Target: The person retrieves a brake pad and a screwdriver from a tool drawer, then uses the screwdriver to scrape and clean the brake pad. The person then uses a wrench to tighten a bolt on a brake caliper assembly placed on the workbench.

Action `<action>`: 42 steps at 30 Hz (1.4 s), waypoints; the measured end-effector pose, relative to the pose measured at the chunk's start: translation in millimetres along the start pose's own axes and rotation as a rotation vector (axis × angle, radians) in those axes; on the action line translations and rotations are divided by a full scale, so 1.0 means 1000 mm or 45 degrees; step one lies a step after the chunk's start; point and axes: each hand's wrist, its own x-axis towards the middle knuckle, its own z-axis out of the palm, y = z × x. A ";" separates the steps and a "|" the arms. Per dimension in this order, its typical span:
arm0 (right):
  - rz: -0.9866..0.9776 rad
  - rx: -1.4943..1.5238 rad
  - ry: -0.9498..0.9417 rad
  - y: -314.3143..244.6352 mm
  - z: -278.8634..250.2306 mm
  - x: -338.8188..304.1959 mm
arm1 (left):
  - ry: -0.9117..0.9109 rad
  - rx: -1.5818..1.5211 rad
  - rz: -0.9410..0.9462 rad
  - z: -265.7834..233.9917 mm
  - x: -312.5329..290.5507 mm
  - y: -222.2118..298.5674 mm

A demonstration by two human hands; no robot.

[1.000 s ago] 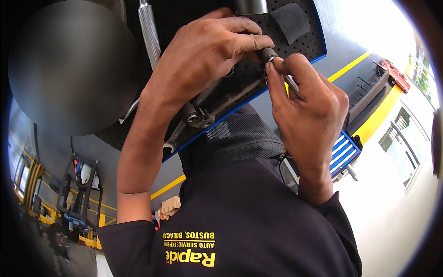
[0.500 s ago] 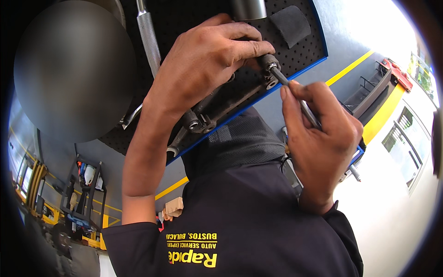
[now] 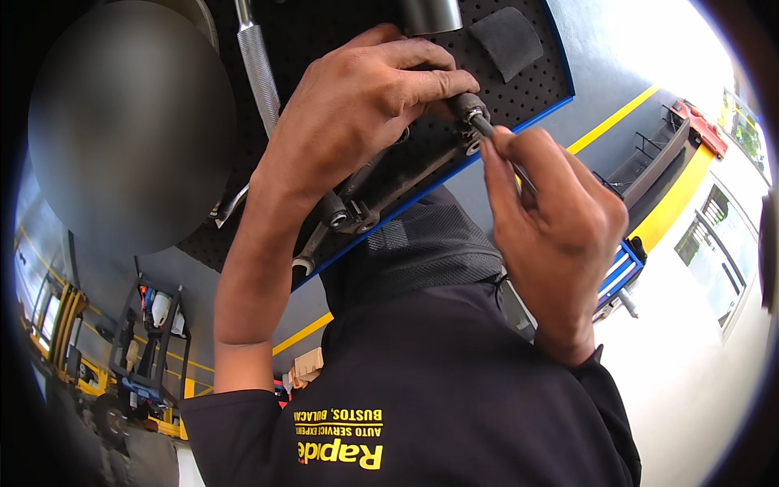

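Note:
My left hand (image 3: 365,101) reaches across a dark metal part that looks like a brake caliper bracket (image 3: 410,177). Its thumb and fingers close on the bracket's far right end, beside a black rubber boot (image 3: 468,105). In my right hand (image 3: 552,191) a slim dark metal rod (image 3: 482,124) is pinched between thumb and bent fingers. The rod's tip meets the boot's mouth; how deep it sits inside cannot be seen. A second booted end (image 3: 333,213) of the bracket shows below my left wrist. My left palm hides the bracket's middle.
The bracket lies on a black perforated tray with a blue rim (image 3: 527,122). Around it are a wrench (image 3: 306,258), a knurled-handled tool (image 3: 260,77), a metal cylinder (image 3: 432,15) and a dark curved pad (image 3: 507,42). A large blurred round shape (image 3: 134,130) covers the upper left.
My right hand has shifted left and slightly up, closer to the boot, and less of the rod shows. My left hand keeps its hold, nearly still.

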 end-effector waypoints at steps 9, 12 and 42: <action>-0.090 -0.063 -0.026 0.003 0.004 0.004 | 0.017 0.016 0.009 0.001 0.000 0.001; -0.014 -0.039 0.007 0.000 -0.002 -0.004 | 0.004 0.007 -0.012 -0.001 0.002 0.004; 0.210 0.187 0.012 -0.002 0.018 0.011 | -0.010 0.075 -0.012 -0.002 0.003 0.005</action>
